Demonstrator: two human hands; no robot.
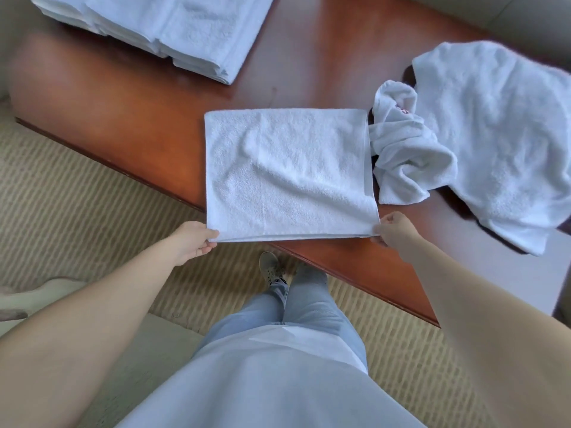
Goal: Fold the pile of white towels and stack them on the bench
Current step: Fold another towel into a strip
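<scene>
The left hand (193, 242) pinches the lower left corner of the half-folded white terry towel (287, 174), with the thumb on top and the fingers under the edge. The right hand (394, 230) pinches the lower right corner in the same way, its fingers curled around the doubled edge. Both hands grasp the towel; neither hand is free.

I judge this towel to be light, soft and without any stiffness, so it will sag where it is not held. It is not fragile and not slippery, because the looped surface gives good friction. The two near corners are a good place to hold it, as the layers stay together there.

The towel lies in the middle of the frame on the glossy red-brown wooden bench (123, 112), and its near edge hangs a little over the bench rim. It is roughly square, with soft wrinkles across the top and a flat hem along the right side.

Just beside it on the right is a crumpled white towel (401, 149) and a larger loose white towel (500, 134). The stack of folded white towels (160, 29) is at the upper left.
</scene>
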